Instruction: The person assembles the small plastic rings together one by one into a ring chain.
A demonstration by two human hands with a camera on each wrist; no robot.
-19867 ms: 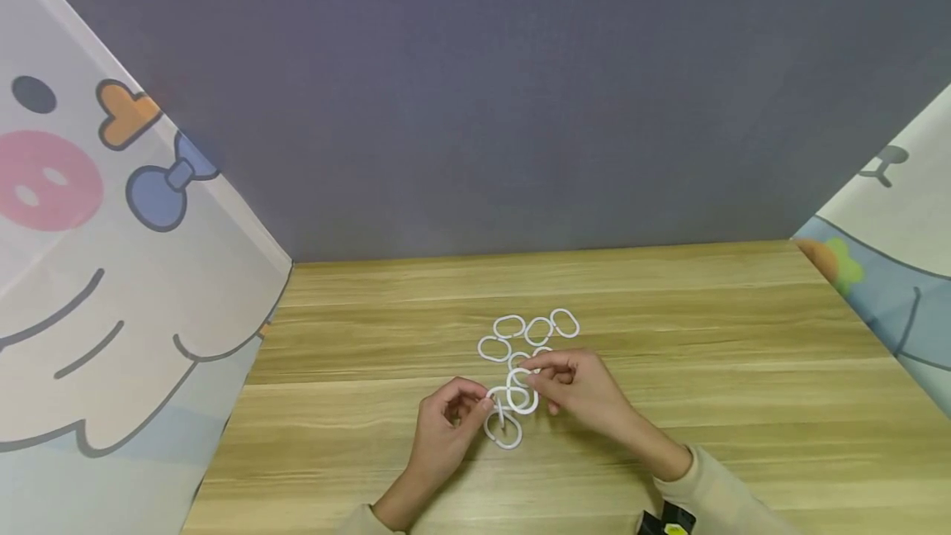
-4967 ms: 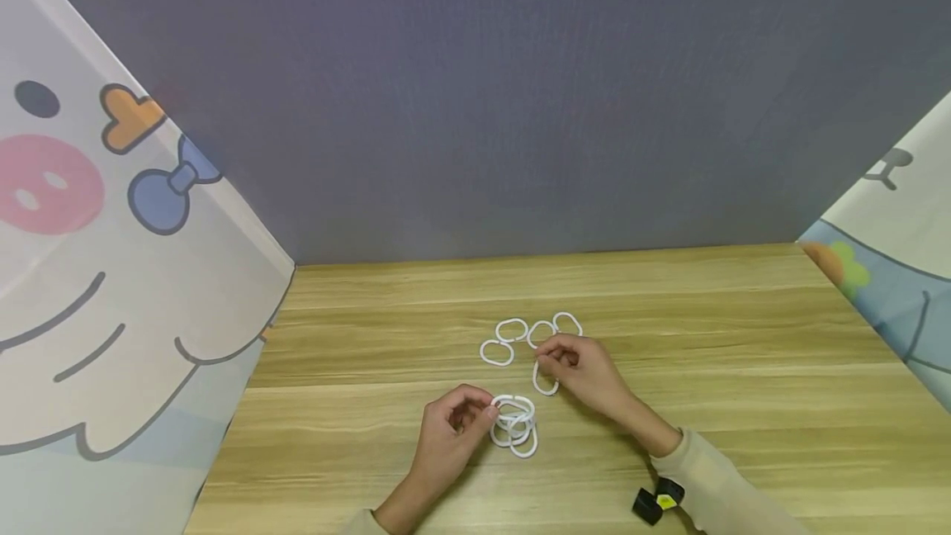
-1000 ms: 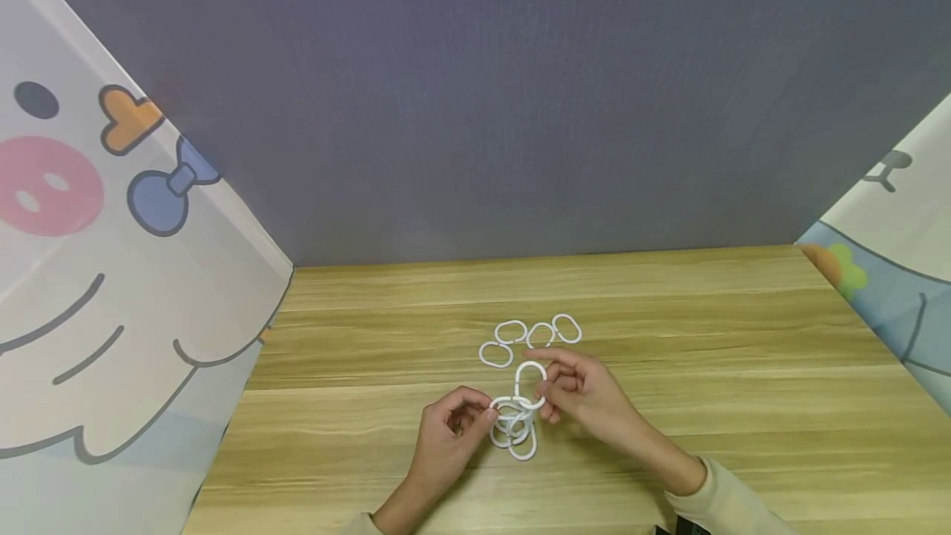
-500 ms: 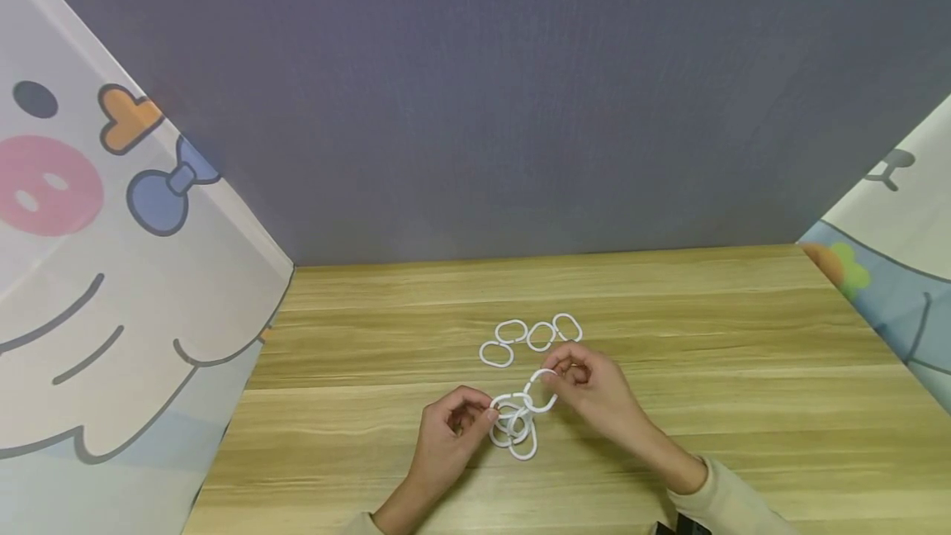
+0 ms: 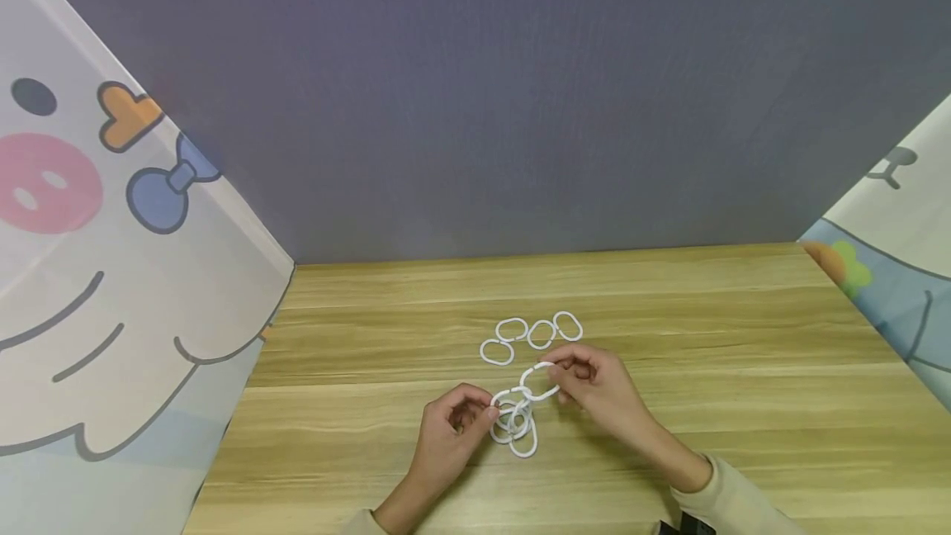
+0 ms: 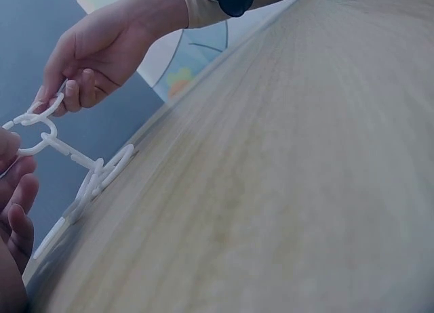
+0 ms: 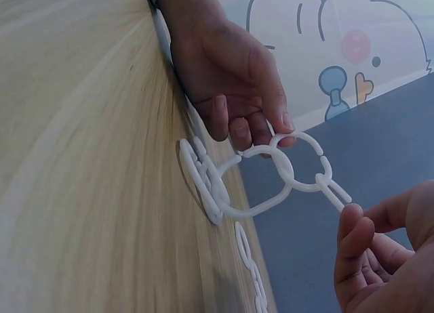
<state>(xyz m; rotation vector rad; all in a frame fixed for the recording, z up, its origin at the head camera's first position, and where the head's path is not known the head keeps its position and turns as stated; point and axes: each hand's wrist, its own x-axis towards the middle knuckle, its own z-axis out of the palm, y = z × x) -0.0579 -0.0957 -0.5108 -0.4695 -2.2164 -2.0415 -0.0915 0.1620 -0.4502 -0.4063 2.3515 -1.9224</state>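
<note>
My left hand (image 5: 453,429) pinches a white plastic oval link (image 7: 306,135) between thumb and index finger. My right hand (image 5: 600,388) pinches another white link (image 5: 540,400) up and to the right of it. In the right wrist view, the right hand's link (image 7: 333,192) looks hooked through the left hand's one. More joined links (image 5: 523,456) hang below, beside the left fingertips, and lie heaped on the table in the left wrist view. Each link seems to have a small gap in its side. How many are in the heap is hard to tell.
Several loose white links (image 5: 496,364) lie in a row on the wooden table (image 5: 357,329), just beyond my hands. A grey panel (image 5: 520,106) stands at the table's back. Cartoon-printed panels (image 5: 159,287) flank it. Something black (image 5: 694,525) sits by the right sleeve.
Five seconds ago my right hand was at a link near the row. That link came to the joined ones, and over the last second it has shifted right and turned. The left hand stays put.
</note>
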